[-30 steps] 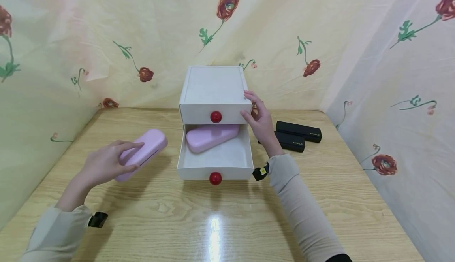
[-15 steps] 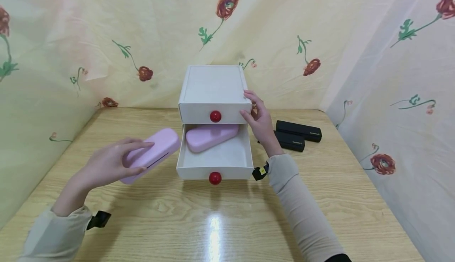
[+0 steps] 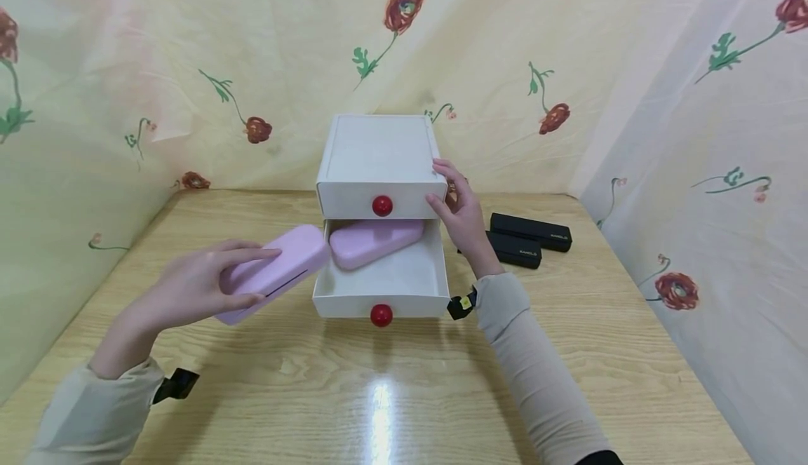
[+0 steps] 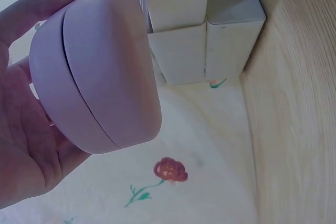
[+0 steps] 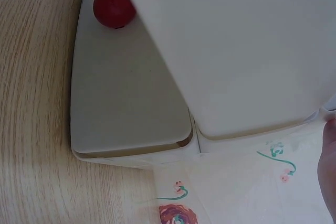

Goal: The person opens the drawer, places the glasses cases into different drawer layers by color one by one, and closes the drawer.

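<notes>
Lilac, the case [image 3: 289, 263] gripped between thumb and fingers of the left hand [image 3: 196, 286] slants beside the pulled-out drawer [image 3: 347, 307], well left of the right hand [image 3: 465, 218], spread against the white cabinet [image 3: 379, 149].

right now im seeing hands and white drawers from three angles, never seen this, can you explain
No machine here: someone is working barehanded. The widest picture comes from a camera on the head, looking down; the other two come from one on each wrist. The left hand holds a lavender case. The right hand rests on the front corner of a white drawer unit. Its lower drawer is pulled out, with another lavender case inside. On the wooden table, two black boxes lie to the unit's right.
</notes>
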{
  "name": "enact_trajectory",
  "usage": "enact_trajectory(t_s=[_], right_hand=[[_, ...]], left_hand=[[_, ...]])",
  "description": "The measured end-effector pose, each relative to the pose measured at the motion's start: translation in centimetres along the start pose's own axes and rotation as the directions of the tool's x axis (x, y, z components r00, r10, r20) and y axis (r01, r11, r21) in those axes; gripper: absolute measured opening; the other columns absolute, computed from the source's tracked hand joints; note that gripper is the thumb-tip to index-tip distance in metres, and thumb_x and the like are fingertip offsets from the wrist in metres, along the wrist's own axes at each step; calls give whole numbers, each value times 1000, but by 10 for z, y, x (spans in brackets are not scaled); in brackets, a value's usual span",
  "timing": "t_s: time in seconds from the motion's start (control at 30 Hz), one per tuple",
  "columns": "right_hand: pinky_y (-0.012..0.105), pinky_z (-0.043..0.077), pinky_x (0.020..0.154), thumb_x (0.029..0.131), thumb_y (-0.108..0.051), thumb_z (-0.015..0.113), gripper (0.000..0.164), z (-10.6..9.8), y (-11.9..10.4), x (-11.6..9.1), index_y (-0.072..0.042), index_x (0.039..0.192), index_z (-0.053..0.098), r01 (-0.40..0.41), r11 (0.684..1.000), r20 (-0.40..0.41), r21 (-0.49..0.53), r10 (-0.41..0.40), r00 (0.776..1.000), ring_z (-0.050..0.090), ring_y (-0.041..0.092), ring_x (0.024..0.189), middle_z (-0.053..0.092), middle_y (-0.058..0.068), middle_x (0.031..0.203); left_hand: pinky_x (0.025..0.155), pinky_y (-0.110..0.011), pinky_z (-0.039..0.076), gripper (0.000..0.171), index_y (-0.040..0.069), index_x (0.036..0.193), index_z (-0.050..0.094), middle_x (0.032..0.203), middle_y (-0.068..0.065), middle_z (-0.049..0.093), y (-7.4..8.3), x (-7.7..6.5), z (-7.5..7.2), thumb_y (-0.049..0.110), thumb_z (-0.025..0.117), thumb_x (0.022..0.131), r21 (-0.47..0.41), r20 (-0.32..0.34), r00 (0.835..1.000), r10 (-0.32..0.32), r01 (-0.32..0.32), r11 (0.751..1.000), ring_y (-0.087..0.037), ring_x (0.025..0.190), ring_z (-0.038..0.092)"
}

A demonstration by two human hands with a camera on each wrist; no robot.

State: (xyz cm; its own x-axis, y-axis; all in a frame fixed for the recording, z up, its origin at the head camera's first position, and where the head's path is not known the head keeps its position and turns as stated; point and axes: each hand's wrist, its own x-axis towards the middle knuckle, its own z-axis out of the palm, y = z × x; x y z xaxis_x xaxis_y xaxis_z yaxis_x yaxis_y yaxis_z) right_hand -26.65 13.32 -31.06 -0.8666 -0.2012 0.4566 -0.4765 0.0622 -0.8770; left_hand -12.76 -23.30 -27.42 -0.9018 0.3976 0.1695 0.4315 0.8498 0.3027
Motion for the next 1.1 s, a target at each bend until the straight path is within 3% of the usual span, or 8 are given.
enact_trajectory(t_s=[0.33,0.63,0.87,1.1], right_hand=[[35,39,108,94,0,58,49,0,1,0,2,140,42,2,1000,-2,-9,-2,1000,42,6,112,33,11,155],[42,36,112,94,0,58,49,0,0,0,3,140,42,-2,1000,-3,13,2,1000,41,8,115,33,11,155],[36,39,108,94,2,58,49,0,3,0,2,140,42,8,1000,-4,13,-8,1000,42,8,115,33,11,155],[29,41,104,94,-4,60,49,-2,24,4,-4,140,45,40,999,-18,8,-40,999,44,8,113,37,1,153]], left_hand=[[67,-28,44,58,22,128,64,124,-8,65,11,15,0,35,81,74,-8,9,998,67,-67,998,-20,93,62],[68,-31,48,55,22,128,65,124,-8,65,20,32,0,31,80,76,12,33,993,117,-118,993,-22,97,64],[68,-29,46,54,24,130,63,129,-6,63,27,46,1,34,78,79,9,73,988,135,-136,991,-20,98,62],[68,-29,45,56,26,130,63,130,-4,63,33,55,5,35,79,77,23,90,986,141,-144,989,-18,96,62]])
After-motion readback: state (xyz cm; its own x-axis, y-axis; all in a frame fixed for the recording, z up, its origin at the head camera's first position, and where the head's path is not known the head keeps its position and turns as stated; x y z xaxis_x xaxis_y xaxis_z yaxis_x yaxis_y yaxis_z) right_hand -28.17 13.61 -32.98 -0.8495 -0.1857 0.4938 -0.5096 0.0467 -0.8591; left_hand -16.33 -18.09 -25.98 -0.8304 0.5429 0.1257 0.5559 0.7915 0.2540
